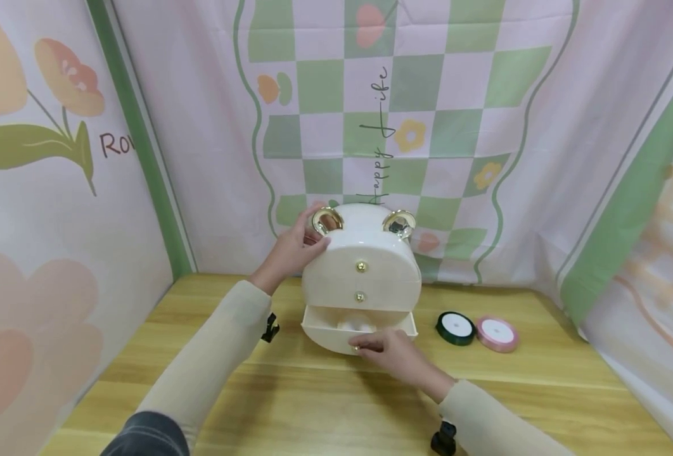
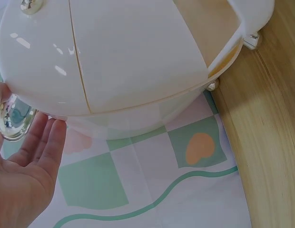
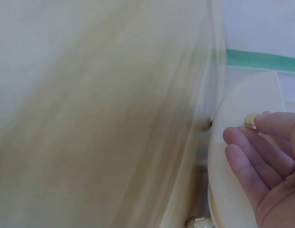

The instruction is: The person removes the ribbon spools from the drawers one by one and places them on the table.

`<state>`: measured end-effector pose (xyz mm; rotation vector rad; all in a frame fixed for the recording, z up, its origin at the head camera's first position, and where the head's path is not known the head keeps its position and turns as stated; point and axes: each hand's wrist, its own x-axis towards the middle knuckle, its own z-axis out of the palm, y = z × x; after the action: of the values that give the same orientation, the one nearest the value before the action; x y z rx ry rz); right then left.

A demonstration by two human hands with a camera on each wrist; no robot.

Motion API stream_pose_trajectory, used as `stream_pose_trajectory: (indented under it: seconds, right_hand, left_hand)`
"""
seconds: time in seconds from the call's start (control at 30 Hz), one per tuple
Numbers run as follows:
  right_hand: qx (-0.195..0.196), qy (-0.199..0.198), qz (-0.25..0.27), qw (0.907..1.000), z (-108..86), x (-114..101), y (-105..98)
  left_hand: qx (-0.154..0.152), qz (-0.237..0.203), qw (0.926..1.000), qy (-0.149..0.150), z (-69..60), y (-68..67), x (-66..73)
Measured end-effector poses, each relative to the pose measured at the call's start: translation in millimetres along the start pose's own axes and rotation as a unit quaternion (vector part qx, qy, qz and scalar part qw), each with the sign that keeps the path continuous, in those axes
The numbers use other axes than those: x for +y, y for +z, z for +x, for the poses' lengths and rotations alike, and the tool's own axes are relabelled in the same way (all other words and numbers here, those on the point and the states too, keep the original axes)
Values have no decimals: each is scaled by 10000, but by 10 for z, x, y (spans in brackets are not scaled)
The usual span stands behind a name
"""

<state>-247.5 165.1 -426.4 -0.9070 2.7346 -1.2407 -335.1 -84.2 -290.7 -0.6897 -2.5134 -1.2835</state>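
Note:
A white storage box (image 1: 362,253) with a rounded front, gold ears and gold knobs stands on the wooden table. Its bottom drawer (image 1: 319,329) is pulled out, and something pale inside it is too indistinct to name. My left hand (image 1: 296,250) holds the box's upper left side by the gold ear (image 2: 16,118), thumb toward the front and fingers behind. Down at the drawer front, my right hand (image 1: 396,358) pinches the small gold knob (image 3: 250,121) between thumb and finger. The upper two knobs (image 1: 361,266) are untouched.
Right of the box lie a dark green ribbon roll (image 1: 456,328) and a pink ribbon roll (image 1: 497,334), side by side. A patterned cloth (image 1: 371,139) hangs behind the table (image 1: 291,405), and more printed cloth covers both sides.

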Motion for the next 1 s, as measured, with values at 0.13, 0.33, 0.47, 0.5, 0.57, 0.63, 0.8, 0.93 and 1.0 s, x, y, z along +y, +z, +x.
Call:
stream_pose_trajectory:
  seconds: [0.13, 0.33, 0.47, 0.5, 0.57, 0.63, 0.8, 0.93, 1.0]
  right_hand:
    - [-54, 58, -18, 10000, -93, -81, 15]
    - [-102, -7, 16, 9999, -208, -148, 32]
    - [-142, 9, 43, 9999, -287, -172, 42]
    - [-150, 26, 55, 9999, -306, -179, 45]
    - [-155, 41, 53, 9999, -345, -195, 52]
    - [-158, 28, 83, 9998, -385, -212, 60]
    - [-146, -95, 145, 9997, -479, -252, 91]
    - [-222, -115, 287, 9993, -545, -275, 108]
    - [-248, -129, 319, 9991, -572, -286, 116]
  left_hand:
    - [2, -2, 10000, -4, 1, -3, 2]
    - [9, 10, 10000, -36, -2, -2, 6]
    - [-9, 19, 10000, -70, 0, -1, 12]
    - [-17, 31, 10000, -75, 1, -1, 12]
    - [-19, 18, 10000, -68, 4, 0, 11]
    - [-23, 5, 10000, -50, 4, 1, 11]
    - [-14, 14, 10000, 25, 9, 4, -6]
    - [-8, 38, 10000, 60, 12, 4, -19]
    - [-14, 36, 10000, 62, 12, 3, -22]
